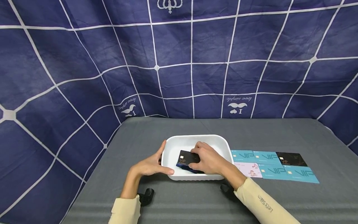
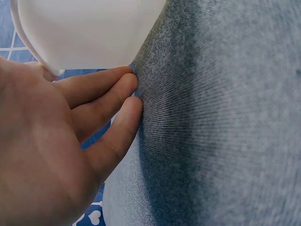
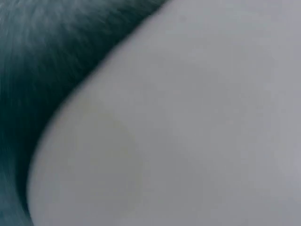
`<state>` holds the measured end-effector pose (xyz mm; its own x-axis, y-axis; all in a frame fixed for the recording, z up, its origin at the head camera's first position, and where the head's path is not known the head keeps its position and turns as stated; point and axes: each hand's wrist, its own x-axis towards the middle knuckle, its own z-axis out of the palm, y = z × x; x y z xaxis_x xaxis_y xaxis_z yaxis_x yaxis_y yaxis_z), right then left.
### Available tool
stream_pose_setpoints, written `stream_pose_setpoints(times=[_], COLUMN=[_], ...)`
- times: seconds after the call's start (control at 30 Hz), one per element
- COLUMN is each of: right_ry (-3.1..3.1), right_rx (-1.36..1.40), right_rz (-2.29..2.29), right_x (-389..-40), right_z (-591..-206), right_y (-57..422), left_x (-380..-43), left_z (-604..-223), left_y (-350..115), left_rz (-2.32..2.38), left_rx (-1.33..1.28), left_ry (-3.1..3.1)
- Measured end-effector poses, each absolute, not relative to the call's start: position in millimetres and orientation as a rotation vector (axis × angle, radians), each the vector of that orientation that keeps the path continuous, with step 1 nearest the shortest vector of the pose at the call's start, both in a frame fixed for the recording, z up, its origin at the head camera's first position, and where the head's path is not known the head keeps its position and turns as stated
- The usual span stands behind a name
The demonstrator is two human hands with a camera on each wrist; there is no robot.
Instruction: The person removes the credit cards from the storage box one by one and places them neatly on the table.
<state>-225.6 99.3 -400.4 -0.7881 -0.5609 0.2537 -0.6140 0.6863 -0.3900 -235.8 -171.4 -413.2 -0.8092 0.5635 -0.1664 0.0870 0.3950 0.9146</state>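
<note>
A white rectangular tray (image 1: 195, 179) sits on the grey table. At its left end my left hand (image 1: 148, 165) holds it, the thumb over the front corner of the rim and the index finger up along the side. In the left wrist view the other fingers (image 2: 106, 110) lie low beside the tray wall (image 2: 84, 37). Inside the tray my right hand (image 1: 208, 158) grips a stack of cards (image 1: 185, 158), thumb at the near edge and fingers at the far one. A black VIP card is on top. The right wrist view shows only blurred white tray wall (image 3: 178, 122).
Right of the tray, cards lie edge to edge in two rows: several teal VIP cards (image 1: 272, 172), a black card (image 1: 292, 159) and a pink flowered card (image 1: 249, 170). Black wrist camera mounts (image 1: 146, 197) show by the sleeves. A blue checked curtain (image 1: 179, 77) hangs behind the table.
</note>
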Motion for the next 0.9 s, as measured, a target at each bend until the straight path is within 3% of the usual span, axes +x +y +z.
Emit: stream_pose_setpoints(times=[0.37, 0.9], right_ry=[-2.709, -2.681], right_rx=[1.079, 1.095], right_rz=[0.628, 0.555], right_x=[-190, -147], right_z=[-365, -373], right_y=[140, 197], left_x=[-235, -235], left_z=[-414, -414], left_y=[-173, -173], left_rz=[1.415, 1.431], left_rx=[0.567, 0.574], left_ry=[2.199, 2.164])
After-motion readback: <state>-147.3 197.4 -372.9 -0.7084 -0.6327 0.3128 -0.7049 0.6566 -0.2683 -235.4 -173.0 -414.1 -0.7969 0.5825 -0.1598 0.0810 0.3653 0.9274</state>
